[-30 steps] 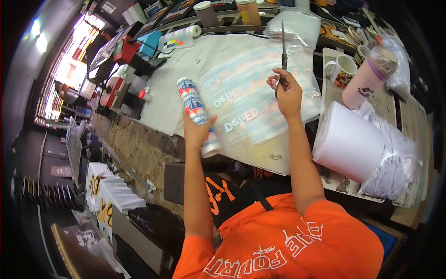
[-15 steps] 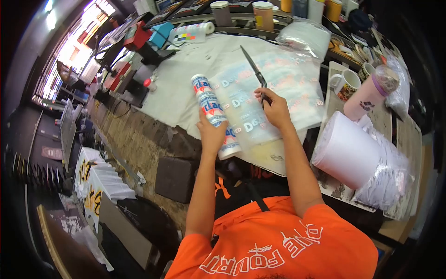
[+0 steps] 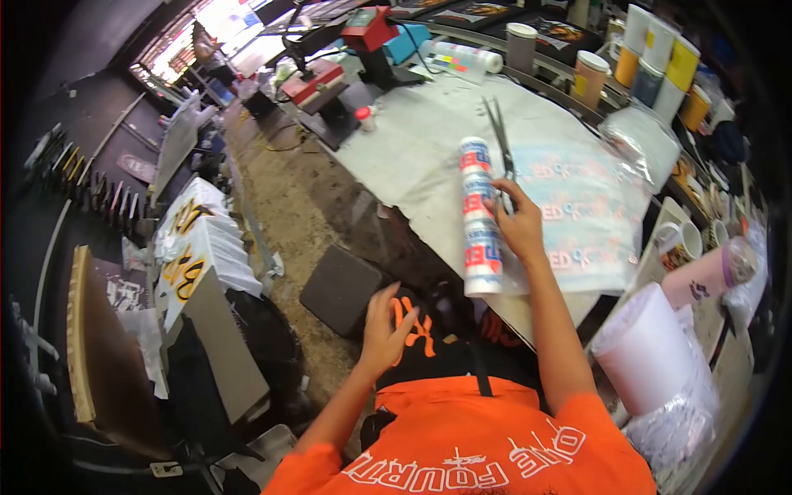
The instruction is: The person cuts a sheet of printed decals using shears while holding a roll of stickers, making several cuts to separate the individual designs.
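Observation:
My right hand (image 3: 520, 224) holds black-handled scissors (image 3: 500, 140), blades pointing away and slightly parted, close beside a printed roll (image 3: 481, 216) of film. The roll stands lengthwise on the white-covered table (image 3: 412, 148), its near end at the table's edge. To its right a clear sheet (image 3: 582, 214) with red and blue lettering lies flat. My left hand (image 3: 386, 327) is off the roll, over my lap near the dark stool, fingers apart and nothing in them.
A dark square stool (image 3: 342, 290) is left of my lap. On the right are a large white roll (image 3: 643, 346), a pink bottle (image 3: 701, 276) and a mug (image 3: 681, 245). Red presses (image 3: 369, 29) and jars (image 3: 589, 78) stand at the back. A person (image 3: 204, 51) is far off.
My left hand has let go of the roll and moved down toward my lap. The scissors have come nearer the roll, their blades more upright. The camera view has turned left.

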`<action>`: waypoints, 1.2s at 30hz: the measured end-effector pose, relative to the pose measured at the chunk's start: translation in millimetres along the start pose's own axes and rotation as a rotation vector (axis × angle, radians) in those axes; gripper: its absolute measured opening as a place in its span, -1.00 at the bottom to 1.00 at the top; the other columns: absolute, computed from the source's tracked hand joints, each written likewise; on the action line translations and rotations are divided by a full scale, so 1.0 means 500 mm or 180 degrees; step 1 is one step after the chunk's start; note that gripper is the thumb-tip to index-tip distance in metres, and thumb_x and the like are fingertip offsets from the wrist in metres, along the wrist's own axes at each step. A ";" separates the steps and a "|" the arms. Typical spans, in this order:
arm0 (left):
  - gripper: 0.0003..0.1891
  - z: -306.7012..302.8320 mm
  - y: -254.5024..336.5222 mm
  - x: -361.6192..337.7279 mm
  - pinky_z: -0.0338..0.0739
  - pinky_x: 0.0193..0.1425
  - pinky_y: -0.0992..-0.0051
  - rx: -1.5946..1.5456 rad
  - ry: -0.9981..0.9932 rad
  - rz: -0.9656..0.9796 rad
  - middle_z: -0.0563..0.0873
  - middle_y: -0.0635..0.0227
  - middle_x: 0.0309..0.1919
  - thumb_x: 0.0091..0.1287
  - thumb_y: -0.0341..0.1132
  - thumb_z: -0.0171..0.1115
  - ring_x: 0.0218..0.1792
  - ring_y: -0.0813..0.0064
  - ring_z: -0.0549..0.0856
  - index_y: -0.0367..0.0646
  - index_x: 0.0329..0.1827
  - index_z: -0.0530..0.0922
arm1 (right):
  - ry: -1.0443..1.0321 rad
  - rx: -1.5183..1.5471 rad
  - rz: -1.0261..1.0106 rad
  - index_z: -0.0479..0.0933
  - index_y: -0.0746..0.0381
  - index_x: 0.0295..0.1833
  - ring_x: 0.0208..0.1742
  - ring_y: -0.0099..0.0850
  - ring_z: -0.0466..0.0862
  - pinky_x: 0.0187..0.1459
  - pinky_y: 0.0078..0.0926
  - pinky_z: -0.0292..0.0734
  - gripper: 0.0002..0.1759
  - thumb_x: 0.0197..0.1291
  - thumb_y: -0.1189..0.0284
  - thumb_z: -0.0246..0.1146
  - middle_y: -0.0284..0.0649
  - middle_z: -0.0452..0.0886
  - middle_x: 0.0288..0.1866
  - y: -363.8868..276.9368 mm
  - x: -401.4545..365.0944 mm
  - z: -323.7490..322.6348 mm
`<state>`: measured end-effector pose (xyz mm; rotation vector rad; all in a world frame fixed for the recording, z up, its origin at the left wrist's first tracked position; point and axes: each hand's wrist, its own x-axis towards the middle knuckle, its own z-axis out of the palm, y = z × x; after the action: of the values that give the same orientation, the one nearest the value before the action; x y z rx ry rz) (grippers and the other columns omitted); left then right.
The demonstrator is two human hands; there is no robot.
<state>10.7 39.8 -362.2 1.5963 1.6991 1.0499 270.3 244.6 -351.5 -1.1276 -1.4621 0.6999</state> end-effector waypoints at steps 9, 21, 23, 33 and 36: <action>0.05 -0.091 -0.378 -0.708 0.21 0.65 0.22 -0.1233 -0.0586 -0.4278 0.31 -0.11 0.62 0.51 0.46 -0.09 0.61 0.09 0.33 -0.42 0.65 0.16 | 0.0176 0.0737 0.0384 0.62 0.24 0.21 -0.21 -0.68 0.47 -0.12 -0.66 0.45 -0.65 0.32 0.52 0.43 -0.40 0.63 -0.20 0.061 -0.013 0.014; -0.03 -0.108 -0.060 -0.508 0.29 0.56 0.32 -0.0885 -0.0458 -0.4235 0.50 -0.04 0.48 0.54 0.38 -0.02 0.49 0.16 0.47 -0.45 0.58 0.26 | 0.0007 0.0148 0.0410 0.61 0.21 0.23 -0.24 -0.62 0.47 -0.08 -0.63 0.48 -0.63 0.33 0.57 0.39 -0.32 0.69 -0.10 0.063 -0.028 0.013; -0.08 -0.104 -0.091 -0.515 0.42 0.49 0.29 -0.1005 -0.0350 -0.4360 0.51 -0.06 0.45 0.56 0.30 0.04 0.43 0.17 0.54 -0.44 0.59 0.23 | -0.0025 0.0119 0.0487 0.61 0.20 0.23 -0.22 -0.62 0.49 -0.06 -0.63 0.49 -0.64 0.33 0.57 0.39 -0.31 0.70 -0.10 0.059 -0.029 0.012; -0.11 -0.108 -0.092 -0.535 0.62 0.38 0.18 -0.1364 -0.0440 -0.3981 0.45 -0.11 0.49 0.57 0.17 0.14 0.39 0.14 0.60 -0.41 0.64 0.09 | 0.0022 0.0049 0.0281 0.61 0.18 0.23 -0.15 -0.61 0.58 -0.03 -0.58 0.53 -0.65 0.35 0.51 0.40 -0.30 0.70 -0.12 0.067 -0.029 0.018; -0.09 -0.106 -0.109 -0.541 0.62 0.38 0.16 -0.1402 -0.0271 -0.4260 0.42 -0.14 0.49 0.56 0.18 0.15 0.40 0.12 0.59 -0.41 0.64 0.07 | 0.0034 0.0037 0.0285 0.61 0.17 0.23 -0.20 -0.61 0.53 -0.09 -0.60 0.50 -0.64 0.35 0.46 0.43 -0.31 0.69 -0.15 0.069 -0.029 0.016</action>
<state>-30.5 -234.1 -408.5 0.0478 1.7593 0.5258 270.7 245.2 -390.0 -1.1919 -1.4036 0.7624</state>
